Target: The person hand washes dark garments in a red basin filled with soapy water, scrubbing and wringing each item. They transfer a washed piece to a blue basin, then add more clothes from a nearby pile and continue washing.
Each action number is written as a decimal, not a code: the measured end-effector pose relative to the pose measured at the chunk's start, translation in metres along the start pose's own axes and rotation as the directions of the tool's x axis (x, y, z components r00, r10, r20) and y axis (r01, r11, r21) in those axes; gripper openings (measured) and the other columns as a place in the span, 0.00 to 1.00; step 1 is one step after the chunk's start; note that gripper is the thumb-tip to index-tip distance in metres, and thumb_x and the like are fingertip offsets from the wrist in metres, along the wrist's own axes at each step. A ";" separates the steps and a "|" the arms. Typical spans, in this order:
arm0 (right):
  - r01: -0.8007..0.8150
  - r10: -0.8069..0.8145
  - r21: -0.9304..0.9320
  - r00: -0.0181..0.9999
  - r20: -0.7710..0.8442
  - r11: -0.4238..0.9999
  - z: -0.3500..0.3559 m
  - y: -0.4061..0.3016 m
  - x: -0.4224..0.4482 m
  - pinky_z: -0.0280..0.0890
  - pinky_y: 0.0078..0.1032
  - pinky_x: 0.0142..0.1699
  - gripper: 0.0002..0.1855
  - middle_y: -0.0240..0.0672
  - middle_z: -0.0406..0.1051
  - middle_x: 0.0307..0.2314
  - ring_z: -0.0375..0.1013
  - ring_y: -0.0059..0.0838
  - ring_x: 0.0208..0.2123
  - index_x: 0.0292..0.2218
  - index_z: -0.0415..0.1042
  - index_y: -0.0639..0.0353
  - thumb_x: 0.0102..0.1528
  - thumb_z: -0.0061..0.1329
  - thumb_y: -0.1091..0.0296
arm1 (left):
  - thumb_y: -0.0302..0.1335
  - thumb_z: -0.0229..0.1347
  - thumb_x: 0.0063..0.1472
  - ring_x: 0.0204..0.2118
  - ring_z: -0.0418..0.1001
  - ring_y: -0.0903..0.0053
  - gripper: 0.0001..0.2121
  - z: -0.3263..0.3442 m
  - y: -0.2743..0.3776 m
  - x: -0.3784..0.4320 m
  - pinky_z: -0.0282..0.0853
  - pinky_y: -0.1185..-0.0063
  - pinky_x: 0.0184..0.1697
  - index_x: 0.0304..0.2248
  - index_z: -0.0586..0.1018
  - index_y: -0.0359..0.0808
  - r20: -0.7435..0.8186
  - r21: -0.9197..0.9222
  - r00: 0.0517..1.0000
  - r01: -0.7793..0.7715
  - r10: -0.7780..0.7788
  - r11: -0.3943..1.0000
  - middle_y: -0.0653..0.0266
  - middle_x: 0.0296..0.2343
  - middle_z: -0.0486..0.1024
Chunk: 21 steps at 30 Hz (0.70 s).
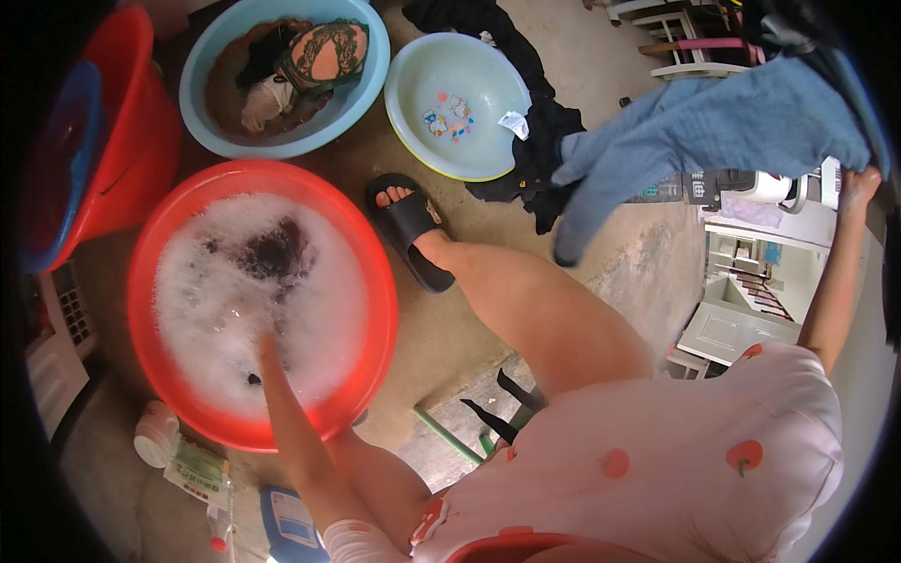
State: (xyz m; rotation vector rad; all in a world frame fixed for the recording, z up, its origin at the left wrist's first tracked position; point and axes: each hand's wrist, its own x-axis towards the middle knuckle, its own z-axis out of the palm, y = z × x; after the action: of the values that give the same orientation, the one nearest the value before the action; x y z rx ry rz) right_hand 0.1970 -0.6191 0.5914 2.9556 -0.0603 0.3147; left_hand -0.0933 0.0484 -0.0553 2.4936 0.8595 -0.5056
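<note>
My left hand point(248, 318) is down in the suds of a red plastic basin point(383, 295); foam hides most of its fingers, so its grip does not show. Dark cloth point(278, 250) breaks through the foam just beyond it. Out to the far right, my right hand point(860, 188) holds up a pair of blue denim jeans point(732, 127). The legs of the jeans hang slanting towards the middle of the view, over bare floor and the edge of a black garment point(545, 155).
A light blue basin point(376, 63) holds a lace bra point(327, 56) and other clothes in water. Beside it is a pale basin point(422, 84) with cartoon prints. A red tub point(134, 141) stands left. A blue jug point(285, 524), a white container point(156, 433) and a green stool point(450, 436) are near my legs.
</note>
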 end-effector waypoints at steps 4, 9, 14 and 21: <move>0.133 -0.128 0.097 0.991 -0.049 0.986 -0.012 -0.046 0.016 0.61 0.28 0.51 0.26 0.42 0.68 0.44 0.69 0.37 0.45 0.49 0.65 0.56 0.49 0.52 0.60 | 0.41 0.49 0.58 0.51 0.67 0.59 0.25 0.002 -0.001 -0.013 0.63 0.67 0.52 0.51 0.70 0.34 0.005 -0.008 1.000 0.000 0.000 1.000 0.52 0.49 0.69; 0.321 -0.322 0.248 0.946 -0.038 0.914 0.017 -0.112 0.030 0.60 0.28 0.53 0.28 0.40 0.66 0.47 0.67 0.34 0.46 0.52 0.63 0.57 0.50 0.52 0.61 | 0.41 0.49 0.58 0.50 0.68 0.60 0.25 -0.005 -0.006 -0.029 0.63 0.67 0.52 0.51 0.70 0.35 -0.008 0.004 1.000 0.011 -0.011 1.000 0.52 0.49 0.69; 0.509 -0.547 0.382 0.837 -0.009 0.771 0.052 -0.195 0.051 0.58 0.27 0.55 0.30 0.38 0.65 0.49 0.66 0.31 0.48 0.54 0.60 0.58 0.51 0.52 0.62 | 0.40 0.49 0.58 0.50 0.68 0.60 0.24 0.004 -0.008 -0.040 0.63 0.68 0.52 0.51 0.70 0.35 0.010 -0.003 1.000 0.006 -0.006 1.000 0.53 0.49 0.69; 0.497 -0.669 0.606 0.739 0.079 0.621 0.188 -0.197 0.071 0.56 0.26 0.58 0.34 0.36 0.62 0.53 0.64 0.28 0.50 0.57 0.56 0.58 0.52 0.52 0.64 | 0.39 0.49 0.57 0.50 0.68 0.61 0.24 -0.007 -0.018 -0.047 0.64 0.68 0.52 0.51 0.70 0.36 0.012 0.058 0.999 0.040 -0.040 0.998 0.53 0.49 0.69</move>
State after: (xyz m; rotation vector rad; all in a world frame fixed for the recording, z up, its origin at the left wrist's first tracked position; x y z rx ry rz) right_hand 0.3161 -0.4585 0.3934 3.2902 1.1538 -0.2741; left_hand -0.1385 0.0420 -0.0325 2.5269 0.9035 -0.5677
